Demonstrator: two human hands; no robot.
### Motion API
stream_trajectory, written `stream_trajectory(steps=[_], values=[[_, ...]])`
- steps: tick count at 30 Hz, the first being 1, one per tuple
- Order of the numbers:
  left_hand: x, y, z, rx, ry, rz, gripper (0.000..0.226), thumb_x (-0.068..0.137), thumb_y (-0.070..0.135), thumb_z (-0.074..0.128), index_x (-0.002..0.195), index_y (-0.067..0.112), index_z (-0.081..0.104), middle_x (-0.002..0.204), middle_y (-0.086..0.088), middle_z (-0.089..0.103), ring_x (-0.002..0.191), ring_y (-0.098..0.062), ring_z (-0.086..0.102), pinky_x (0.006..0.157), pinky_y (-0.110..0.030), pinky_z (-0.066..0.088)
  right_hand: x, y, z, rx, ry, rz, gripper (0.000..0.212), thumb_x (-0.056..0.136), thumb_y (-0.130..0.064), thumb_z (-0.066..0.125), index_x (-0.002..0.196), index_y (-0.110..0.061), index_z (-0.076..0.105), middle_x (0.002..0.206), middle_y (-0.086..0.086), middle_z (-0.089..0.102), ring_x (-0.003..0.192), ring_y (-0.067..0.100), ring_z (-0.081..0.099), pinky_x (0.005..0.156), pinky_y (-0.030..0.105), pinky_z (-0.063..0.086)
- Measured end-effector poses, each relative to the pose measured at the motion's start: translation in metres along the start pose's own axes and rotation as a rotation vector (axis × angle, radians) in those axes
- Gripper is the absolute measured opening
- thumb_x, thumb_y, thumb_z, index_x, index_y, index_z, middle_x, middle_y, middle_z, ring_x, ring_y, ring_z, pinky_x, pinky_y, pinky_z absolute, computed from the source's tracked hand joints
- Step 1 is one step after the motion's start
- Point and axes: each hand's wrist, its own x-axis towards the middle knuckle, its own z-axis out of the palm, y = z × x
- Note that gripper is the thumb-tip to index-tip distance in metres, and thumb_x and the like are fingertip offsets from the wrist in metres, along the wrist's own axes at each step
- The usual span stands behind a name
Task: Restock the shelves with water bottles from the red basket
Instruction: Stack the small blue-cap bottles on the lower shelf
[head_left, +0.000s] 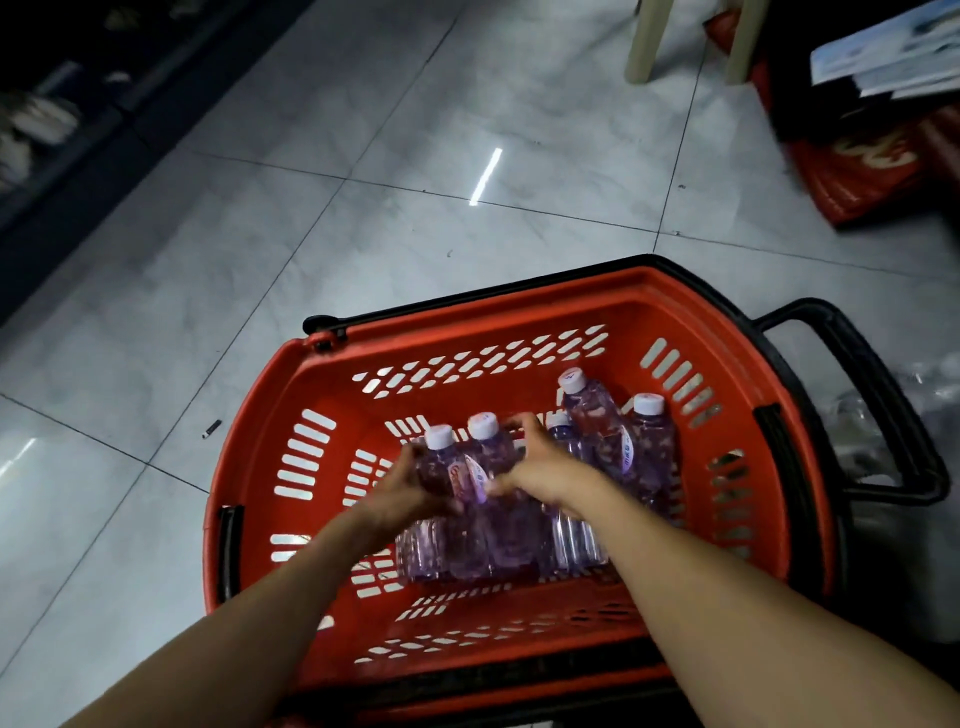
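Red plastic basket (260, 405) directly under both forearms, standing on pale floor tiles (260, 234). Inside it, five water bottles (597, 431) with white caps, upright or leaning, packed from the middle toward the wall on the right-hand side. Left hand (410, 488) wrapped round the shoulder of the end bottle (441, 439), fingers curled on its far side. Right hand (545, 470) just beside the left, thumb on the near side, fingers arched over the neighbouring bottle (488, 447). Seemingly a grip, though blurred at the fingertips. Three more bottles right of the right hand, touching one another.

Judged as the pick-up step: one bottle per hand, out of the basket. To do it well, take each round the shoulder below the cap, not on the slick label. Lift straight up, clear of the neighbours, to avoid toppling the leaning ones. Keep the wrists apart to prevent knocking. Clear the rim before turning away.

Beyond the fingertips, a black handle bar (467, 301) along the far rim. Off to the right of the right hand, a black pull handle (893, 405). Left of the left hand, a small dark object (212, 428) on the tiles. Far ahead and left, a dim shelf (47, 119), contents hard to make out, probably the destination. Far ahead and right, pale furniture legs (644, 47) and a red bag (857, 176).
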Motion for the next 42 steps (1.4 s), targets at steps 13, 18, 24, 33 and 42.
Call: stream_trajectory(steps=[13,18,24,33,42], values=[[-0.109,0.18,0.085,-0.332,-0.386,0.571,0.056,0.073,0.003,0.068,0.127,0.016,0.062,0.116,-0.022,0.06,0.105,-0.032,0.058,0.103,-0.048,0.043,-0.193,-0.11,-0.08,0.494,0.218,-0.674,0.055,0.08,-0.057,0.067,0.128,-0.037,0.049,0.131,-0.01,0.059,0.119,0.006,0.057,0.111,0.04,0.038],[-0.174,0.232,0.219,-0.322,-0.68,0.793,0.026,0.079,0.001,0.056,0.103,0.008,0.061,0.084,-0.007,0.066,0.078,-0.015,0.062,0.077,-0.026,0.053,-0.348,-0.082,-0.133,0.389,0.553,-0.921,0.086,0.063,-0.02,0.08,0.137,-0.023,0.036,0.117,-0.002,0.067,0.109,0.014,0.066,0.089,0.033,0.053],[-0.265,0.242,0.4,-0.273,-0.971,0.888,0.043,0.082,0.005,0.049,0.123,-0.008,0.047,0.102,-0.018,0.067,0.094,-0.03,0.063,0.097,-0.045,0.049,-0.529,0.002,-0.146,0.395,1.155,-1.096,0.061,0.071,-0.006,0.076,0.122,-0.015,0.044,0.116,0.006,0.066,0.102,0.013,0.068,0.085,0.03,0.054],[-0.332,0.155,0.595,-0.146,-1.371,0.812,0.014,0.088,-0.003,0.042,0.095,0.006,0.051,0.066,0.004,0.067,0.058,-0.005,0.062,0.059,-0.017,0.051,-0.641,0.158,-0.093,0.387,1.715,-0.985,0.066,0.084,0.001,0.07,0.143,-0.019,0.045,0.128,-0.006,0.066,0.117,0.011,0.063,0.096,0.029,0.052],[-0.314,0.116,0.67,-0.187,-1.366,0.67,0.039,0.083,0.0,0.056,0.122,-0.006,0.054,0.097,-0.011,0.072,0.088,-0.02,0.068,0.081,-0.033,0.055,-0.641,0.203,-0.096,0.429,1.973,-0.808,0.074,0.082,-0.015,0.075,0.144,-0.036,0.04,0.122,-0.03,0.06,0.109,-0.013,0.058,0.079,-0.001,0.044]])
